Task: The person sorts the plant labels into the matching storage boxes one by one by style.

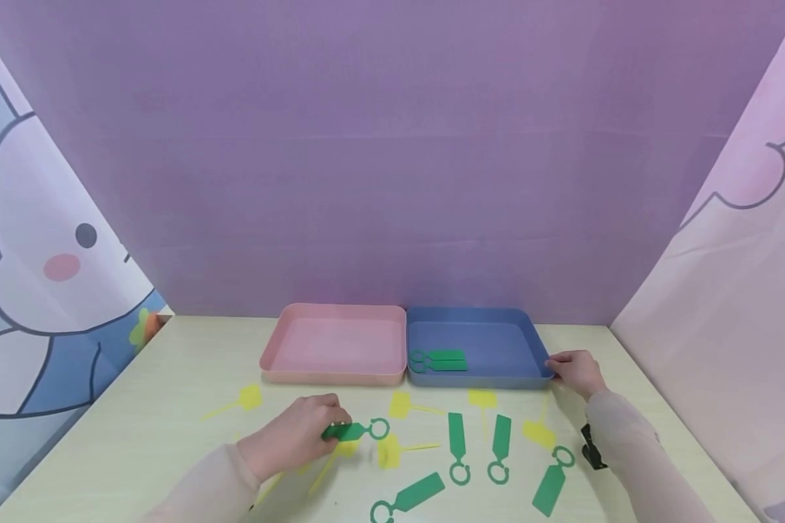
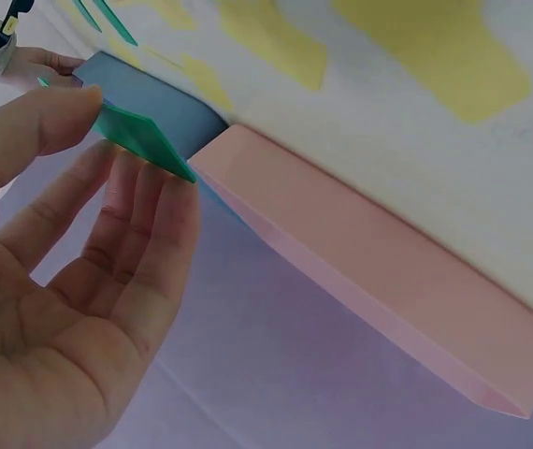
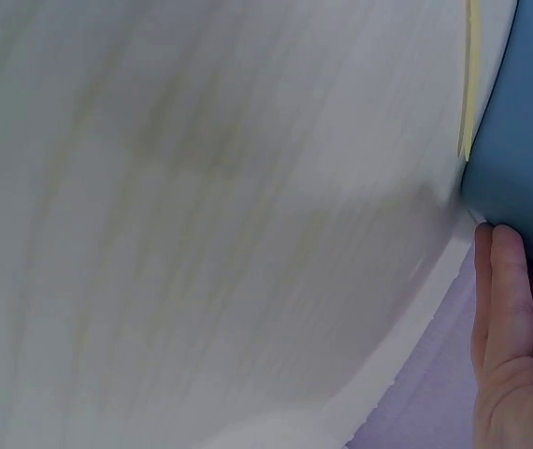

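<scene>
My left hand (image 1: 304, 428) pinches a flat green plant tag (image 1: 348, 432) by its plate, between thumb and fingertips. The tag's open ring points right, above the table. In the left wrist view, the green tag (image 2: 145, 140) is seen nearly edge-on. My right hand (image 1: 577, 372) grips the front right corner of a blue tray (image 1: 484, 381); the right wrist view shows fingers (image 3: 510, 290) against the tray's outer wall. Green tags (image 1: 446, 359) lie side by side at the left of that tray. A pink tray (image 1: 333, 378) stands against its left side.
Several green ring tags (image 1: 420, 492) lie on the table (image 1: 190, 378) before the trays. Among them are several yellow T-shaped tags (image 1: 400, 405), some partly behind my left hand. A black object (image 1: 592, 447) shows beside my right sleeve. A purple backdrop (image 1: 392, 181) rises behind the trays.
</scene>
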### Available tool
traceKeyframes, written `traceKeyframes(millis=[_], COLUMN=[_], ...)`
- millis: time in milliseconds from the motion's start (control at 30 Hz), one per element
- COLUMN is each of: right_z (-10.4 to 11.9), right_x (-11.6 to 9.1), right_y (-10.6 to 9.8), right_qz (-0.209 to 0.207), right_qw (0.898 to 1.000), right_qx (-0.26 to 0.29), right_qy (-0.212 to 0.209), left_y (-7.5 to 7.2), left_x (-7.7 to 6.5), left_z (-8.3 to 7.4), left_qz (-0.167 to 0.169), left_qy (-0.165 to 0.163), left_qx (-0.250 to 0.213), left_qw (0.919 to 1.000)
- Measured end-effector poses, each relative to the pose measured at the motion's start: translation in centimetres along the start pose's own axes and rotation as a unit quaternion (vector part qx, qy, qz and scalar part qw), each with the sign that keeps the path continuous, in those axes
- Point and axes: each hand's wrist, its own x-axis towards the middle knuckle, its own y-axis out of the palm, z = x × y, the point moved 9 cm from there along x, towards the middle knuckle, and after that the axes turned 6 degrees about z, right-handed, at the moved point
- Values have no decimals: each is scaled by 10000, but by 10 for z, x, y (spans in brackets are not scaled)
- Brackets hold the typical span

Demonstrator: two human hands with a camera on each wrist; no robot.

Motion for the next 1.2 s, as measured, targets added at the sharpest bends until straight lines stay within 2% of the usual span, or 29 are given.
traceKeyframes(millis=[400,567,800,1033,1200], right_z=[3,3,2,1,0], right_x=[-3,-3,-3,-1,-1], right_y=[0,0,1,1,1], right_qz=[25,22,62,95,91], right_qw=[10000,10000,9999,9999,9998], right_qx=[29,17,85,71,107], right_qy=[-5,-13,58,94,118], left_y=[-14,-19,-15,-17,-18], left_x=[36,51,71,91,108], left_z=[3,-1,-3,-12,-17], left_qz=[72,-18,93,19,108], left_qy=[-175,-45,44,243,217], left_qx=[28,151,55,-34,-83], left_qw=[9998,9999,9999,9997,9997])
